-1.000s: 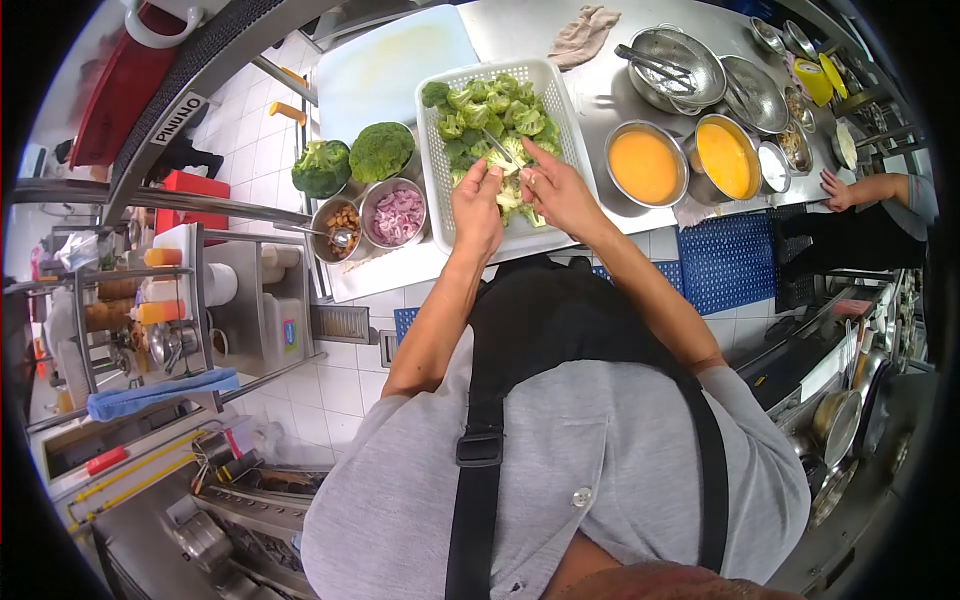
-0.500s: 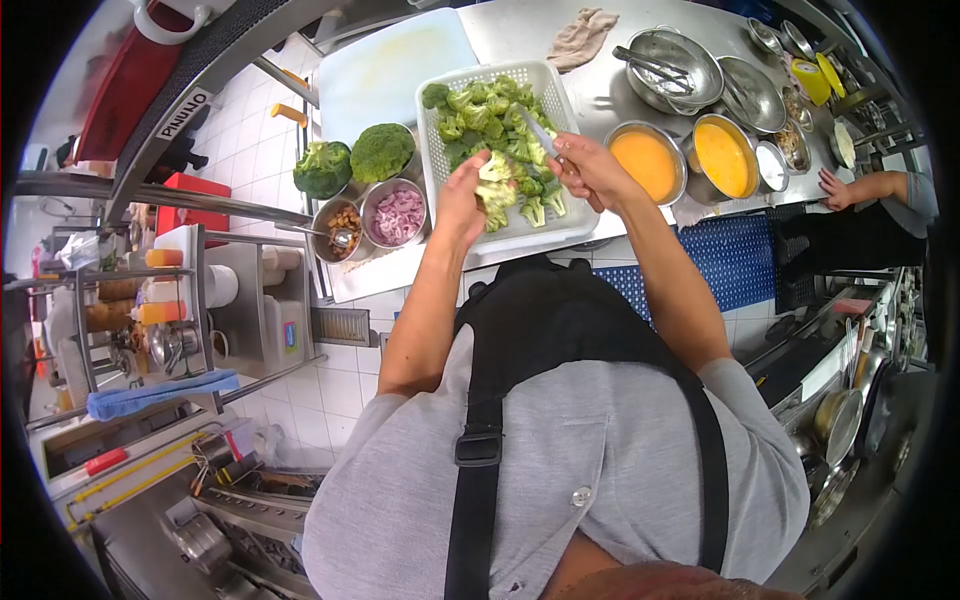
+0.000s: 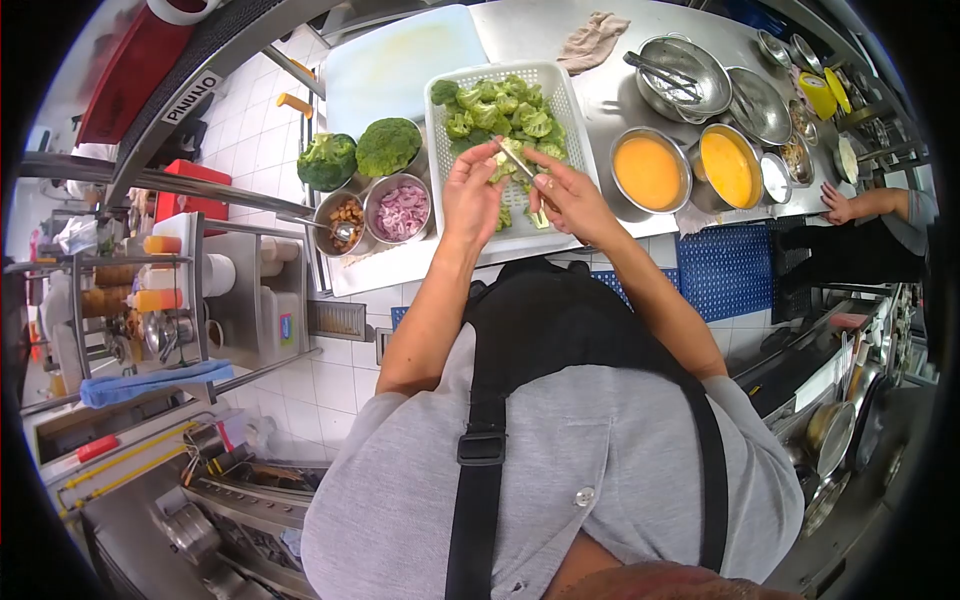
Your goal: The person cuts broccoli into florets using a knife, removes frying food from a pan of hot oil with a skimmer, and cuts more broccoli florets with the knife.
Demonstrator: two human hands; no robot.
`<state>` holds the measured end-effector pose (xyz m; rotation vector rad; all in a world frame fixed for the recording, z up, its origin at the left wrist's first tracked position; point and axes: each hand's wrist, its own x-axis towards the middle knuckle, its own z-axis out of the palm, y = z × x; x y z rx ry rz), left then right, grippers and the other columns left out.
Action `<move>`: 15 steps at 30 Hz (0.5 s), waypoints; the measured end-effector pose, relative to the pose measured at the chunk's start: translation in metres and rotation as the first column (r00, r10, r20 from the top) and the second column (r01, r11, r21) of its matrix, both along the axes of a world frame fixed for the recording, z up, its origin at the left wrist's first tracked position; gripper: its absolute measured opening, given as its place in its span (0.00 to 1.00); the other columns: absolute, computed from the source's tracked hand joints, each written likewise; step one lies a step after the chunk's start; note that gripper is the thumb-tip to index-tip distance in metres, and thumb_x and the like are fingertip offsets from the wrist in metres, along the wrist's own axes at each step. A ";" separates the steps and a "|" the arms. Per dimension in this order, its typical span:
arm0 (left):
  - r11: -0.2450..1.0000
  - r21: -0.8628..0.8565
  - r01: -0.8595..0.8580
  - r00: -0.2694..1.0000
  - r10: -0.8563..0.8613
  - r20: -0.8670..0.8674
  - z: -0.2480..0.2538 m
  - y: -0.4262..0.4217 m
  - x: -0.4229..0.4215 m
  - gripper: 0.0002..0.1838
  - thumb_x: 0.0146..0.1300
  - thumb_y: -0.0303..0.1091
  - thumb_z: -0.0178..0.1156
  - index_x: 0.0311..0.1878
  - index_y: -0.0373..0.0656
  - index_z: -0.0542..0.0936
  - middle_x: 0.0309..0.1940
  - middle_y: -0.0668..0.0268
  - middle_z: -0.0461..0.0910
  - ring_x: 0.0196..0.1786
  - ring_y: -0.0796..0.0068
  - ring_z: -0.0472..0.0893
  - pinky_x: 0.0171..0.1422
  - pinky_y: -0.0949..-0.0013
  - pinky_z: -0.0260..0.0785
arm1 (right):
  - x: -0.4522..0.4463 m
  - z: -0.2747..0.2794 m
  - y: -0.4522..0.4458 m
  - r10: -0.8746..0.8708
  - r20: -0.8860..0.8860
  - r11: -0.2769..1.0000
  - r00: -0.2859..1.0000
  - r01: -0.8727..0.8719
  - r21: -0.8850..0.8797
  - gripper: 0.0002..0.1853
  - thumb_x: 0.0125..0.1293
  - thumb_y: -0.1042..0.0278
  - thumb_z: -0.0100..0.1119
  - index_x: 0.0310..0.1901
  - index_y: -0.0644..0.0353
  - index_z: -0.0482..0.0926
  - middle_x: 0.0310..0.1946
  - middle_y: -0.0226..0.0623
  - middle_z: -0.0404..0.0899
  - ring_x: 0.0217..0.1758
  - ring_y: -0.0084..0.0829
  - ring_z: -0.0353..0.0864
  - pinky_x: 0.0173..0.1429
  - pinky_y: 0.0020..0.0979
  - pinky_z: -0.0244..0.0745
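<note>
A white perforated basket (image 3: 583,165) holds many cut broccoli florets (image 3: 500,108). Above its near part, my left hand (image 3: 474,195) is closed round a broccoli piece (image 3: 507,168), partly hidden by the fingers. My right hand (image 3: 572,200) grips a small knife (image 3: 515,158), its blade lying against that piece, close to my left fingertips. Left of the basket are two whole broccoli heads, one (image 3: 388,147) on a metal container and another (image 3: 326,162) beside it. Nearer me stand a bowl of chopped purple onion (image 3: 403,211) and a bowl of brown pieces with a spoon (image 3: 341,222).
A pale cutting board (image 3: 400,70) lies behind on the left. To the right are two pots of orange liquid (image 3: 650,172) (image 3: 730,170), metal strainers (image 3: 684,78) and a cloth (image 3: 593,42). Another person's hand (image 3: 838,204) rests at the counter's right edge.
The knife has swung from above the basket's right side back against the broccoli piece. My two hands have come closer together, and the view has shifted slightly.
</note>
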<state>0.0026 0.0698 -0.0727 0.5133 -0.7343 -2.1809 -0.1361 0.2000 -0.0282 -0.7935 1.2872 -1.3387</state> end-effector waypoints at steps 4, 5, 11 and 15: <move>0.989 -0.145 0.016 1.000 -0.014 0.020 0.017 0.004 0.003 0.17 0.70 0.17 0.60 0.61 0.39 0.75 0.67 0.53 0.76 0.65 0.70 0.77 0.69 0.64 0.71 | -0.004 0.008 0.004 -0.062 0.009 0.997 0.998 0.062 -0.052 0.27 0.84 0.63 0.47 0.80 0.54 0.61 0.31 0.26 0.77 0.19 0.13 0.62 0.21 0.17 0.58; 0.984 -0.177 0.020 1.000 -0.015 0.027 0.019 0.005 0.003 0.18 0.71 0.17 0.60 0.62 0.39 0.74 0.68 0.53 0.75 0.65 0.71 0.76 0.69 0.66 0.70 | -0.004 0.012 0.005 -0.057 -0.016 0.997 0.998 0.057 -0.049 0.27 0.83 0.63 0.47 0.80 0.54 0.61 0.31 0.26 0.77 0.19 0.13 0.62 0.22 0.17 0.58; 0.947 -0.319 0.026 0.997 -0.003 0.074 0.029 0.008 0.006 0.22 0.71 0.17 0.58 0.67 0.40 0.72 0.71 0.51 0.71 0.73 0.64 0.72 0.76 0.62 0.66 | -0.003 0.017 0.009 -0.042 -0.035 0.999 0.999 0.040 -0.034 0.27 0.83 0.66 0.47 0.80 0.55 0.61 0.30 0.27 0.77 0.19 0.13 0.63 0.23 0.18 0.60; 0.973 -0.229 0.035 0.999 -0.030 0.026 0.025 0.006 0.006 0.23 0.71 0.16 0.55 0.68 0.40 0.72 0.73 0.49 0.70 0.73 0.63 0.71 0.76 0.62 0.65 | 0.000 0.020 0.009 -0.027 -0.040 1.000 0.999 0.027 -0.015 0.27 0.82 0.68 0.47 0.80 0.56 0.61 0.29 0.26 0.77 0.19 0.13 0.64 0.23 0.18 0.60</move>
